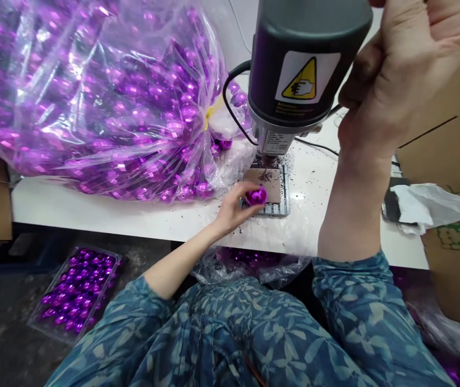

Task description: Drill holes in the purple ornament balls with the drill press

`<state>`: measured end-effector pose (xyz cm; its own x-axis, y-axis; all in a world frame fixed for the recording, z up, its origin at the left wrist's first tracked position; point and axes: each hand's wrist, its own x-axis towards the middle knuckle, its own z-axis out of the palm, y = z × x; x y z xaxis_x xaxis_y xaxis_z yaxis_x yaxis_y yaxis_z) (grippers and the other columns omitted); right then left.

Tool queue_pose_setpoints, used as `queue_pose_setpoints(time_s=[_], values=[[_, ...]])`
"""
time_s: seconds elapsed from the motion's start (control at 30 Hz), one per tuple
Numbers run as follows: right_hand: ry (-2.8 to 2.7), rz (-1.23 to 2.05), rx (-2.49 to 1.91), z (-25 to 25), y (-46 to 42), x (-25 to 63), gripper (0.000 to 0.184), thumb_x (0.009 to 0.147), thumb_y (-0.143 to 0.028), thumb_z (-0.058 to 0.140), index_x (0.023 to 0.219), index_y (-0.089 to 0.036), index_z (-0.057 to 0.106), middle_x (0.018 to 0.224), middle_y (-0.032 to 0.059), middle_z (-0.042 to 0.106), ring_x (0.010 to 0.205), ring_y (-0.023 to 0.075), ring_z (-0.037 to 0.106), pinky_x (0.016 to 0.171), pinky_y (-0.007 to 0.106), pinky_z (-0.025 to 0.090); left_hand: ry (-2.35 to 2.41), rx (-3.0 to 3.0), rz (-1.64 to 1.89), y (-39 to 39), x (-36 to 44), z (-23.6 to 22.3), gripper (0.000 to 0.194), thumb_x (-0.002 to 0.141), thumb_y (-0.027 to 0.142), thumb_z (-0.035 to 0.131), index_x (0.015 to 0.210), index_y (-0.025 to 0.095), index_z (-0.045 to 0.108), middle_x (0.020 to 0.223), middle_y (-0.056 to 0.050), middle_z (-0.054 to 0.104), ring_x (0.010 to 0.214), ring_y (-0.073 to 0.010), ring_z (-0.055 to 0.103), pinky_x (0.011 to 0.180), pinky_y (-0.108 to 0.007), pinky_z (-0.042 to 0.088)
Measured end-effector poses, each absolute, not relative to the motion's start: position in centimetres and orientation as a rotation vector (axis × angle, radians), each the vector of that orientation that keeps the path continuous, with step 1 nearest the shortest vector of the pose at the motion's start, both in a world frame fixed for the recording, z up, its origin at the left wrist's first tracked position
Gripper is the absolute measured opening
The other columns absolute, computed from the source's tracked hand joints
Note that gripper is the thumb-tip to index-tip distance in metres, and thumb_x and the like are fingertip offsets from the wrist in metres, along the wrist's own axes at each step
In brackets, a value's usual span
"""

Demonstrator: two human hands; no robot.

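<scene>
1 purple bauble [256,195] in left hand [230,211], beside apparent bench drill [306,64].

Yellow hand-warning triangle [300,79] on grey machine housing [306,37], tiny caption [290,110] below unreadable, green carton print [458,234] illegible

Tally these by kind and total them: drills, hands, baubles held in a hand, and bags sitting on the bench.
Bench drill: 1
Hands, left hand and right hand: 2
Purple bauble held in a hand: 1
Clear plastic bag of purple baubles: 1
Total: 5
</scene>
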<state>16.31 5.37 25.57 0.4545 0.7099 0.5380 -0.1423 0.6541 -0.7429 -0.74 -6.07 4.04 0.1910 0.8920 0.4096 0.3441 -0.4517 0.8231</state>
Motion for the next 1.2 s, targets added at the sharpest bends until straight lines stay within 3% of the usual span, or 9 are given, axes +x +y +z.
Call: queue_pose_setpoints(time_s=[0.1, 0.2, 0.37, 0.53, 0.7, 0.83, 1.0, 1.1, 1.2], values=[[-0.990, 0.551, -0.633, 25.3, 5.5, 16.4, 0.039, 0.101, -0.006, 0.044, 0.064, -0.018, 0.052, 0.048, -0.0081, 0.023, 0.039, 0.0016, 0.022, 0.041, 0.025, 0.017, 0.900, 2.128, 0.708, -11.3, -2.0, 6.4, 0.032, 0.095, 0.040, 0.080, 0.125, 0.029, 0.075, 0.126, -0.011, 0.077, 0.117, -0.0291, 0.075, 0.100, -0.048, 0.065], [-1.019, 0.543, -0.614, 25.0, 5.6, 16.6, 0.037, 0.101, -0.007, 0.045, 0.067, -0.019, 0.054, 0.046, -0.0087, 0.025, 0.038, 0.0016, 0.026, 0.042, 0.024, 0.018, 0.800, 2.248, 0.328, -14.0, -3.3, 7.2, 0.041, 0.095, 0.041, 0.080, 0.133, 0.027, 0.074, 0.131, -0.017, 0.076, 0.115, -0.0356, 0.077, 0.096, -0.050, 0.066], [-1.014, 0.527, -0.540, 24.6, 5.8, 16.8, 0.032, 0.098, -0.007, 0.053, 0.068, -0.018, 0.057, 0.047, -0.0092, 0.028, 0.037, 0.0018, 0.029, 0.043, 0.025, 0.019, 1.136, 2.096, 0.917, -6.1, -5.8, 6.1, 0.022, 0.106, 0.029, 0.061, 0.122, 0.028, 0.075, 0.118, -0.009, 0.080, 0.112, -0.0248, 0.076, 0.104, -0.049, 0.063], [-0.994, 0.515, -0.542, 24.5, 6.0, 16.6, 0.038, 0.100, -0.007, 0.046, 0.067, -0.018, 0.058, 0.045, -0.0090, 0.023, 0.034, 0.0023, 0.024, 0.040, 0.027, 0.015, 1.729, 2.006, 1.020, 8.2, -7.0, 4.6, 0.026, 0.093, 0.012, 0.063, 0.114, 0.018, 0.075, 0.132, -0.018, 0.070, 0.128, -0.0390, 0.064, 0.117, -0.059, 0.049], [-0.997, 0.539, -0.466, 24.3, 5.8, 16.7, 0.034, 0.099, -0.007, 0.049, 0.069, -0.016, 0.060, 0.047, -0.0093, 0.025, 0.035, 0.0018, 0.023, 0.039, 0.024, 0.016, 1.866, 2.000, 0.991, 14.6, -7.2, 3.1, 0.020, 0.087, 0.011, 0.060, 0.101, 0.018, 0.073, 0.114, -0.021, 0.072, 0.134, -0.0425, 0.056, 0.119, -0.062, 0.041], [-1.009, 0.517, -0.472, 24.1, 5.9, 16.8, 0.032, 0.100, -0.007, 0.048, 0.071, -0.017, 0.061, 0.048, -0.0097, 0.022, 0.036, 0.0013, 0.023, 0.042, 0.022, 0.023, 1.827, 2.051, 0.968, 13.8, -7.7, 3.4, 0.018, 0.085, 0.013, 0.066, 0.100, 0.019, 0.074, 0.116, -0.020, 0.070, 0.131, -0.0436, 0.058, 0.120, -0.061, 0.039], [-0.995, 0.476, -0.501, 24.3, 6.4, 16.5, 0.037, 0.100, -0.006, 0.046, 0.066, -0.019, 0.056, 0.049, -0.0081, 0.021, 0.038, 0.0025, 0.024, 0.042, 0.023, 0.024, 1.565, 1.877, 1.127, 8.2, -8.4, 5.6, 0.046, 0.084, 0.028, 0.081, 0.128, 0.022, 0.070, 0.129, -0.015, 0.068, 0.119, -0.0343, 0.069, 0.110, -0.052, 0.055], [-0.983, 0.480, -0.484, 24.4, 6.6, 16.5, 0.037, 0.099, -0.005, 0.047, 0.065, -0.018, 0.053, 0.052, -0.0073, 0.020, 0.040, 0.0025, 0.024, 0.043, 0.023, 0.023, 1.321, 1.540, 1.281, 4.0, -8.5, 6.8, 0.039, 0.100, 0.043, 0.065, 0.137, 0.029, 0.065, 0.120, -0.011, 0.073, 0.103, -0.0250, 0.075, 0.096, -0.045, 0.064], [-0.982, 0.472, -0.481, 24.2, 7.0, 16.7, 0.033, 0.098, -0.007, 0.052, 0.067, -0.017, 0.055, 0.052, -0.0076, 0.019, 0.041, 0.0023, 0.024, 0.046, 0.022, 0.027, 1.158, 1.345, 1.239, 0.7, -8.1, 7.4, 0.045, 0.107, 0.057, 0.050, 0.141, 0.030, 0.062, 0.120, -0.012, 0.075, 0.101, -0.0249, 0.078, 0.090, -0.045, 0.068]])
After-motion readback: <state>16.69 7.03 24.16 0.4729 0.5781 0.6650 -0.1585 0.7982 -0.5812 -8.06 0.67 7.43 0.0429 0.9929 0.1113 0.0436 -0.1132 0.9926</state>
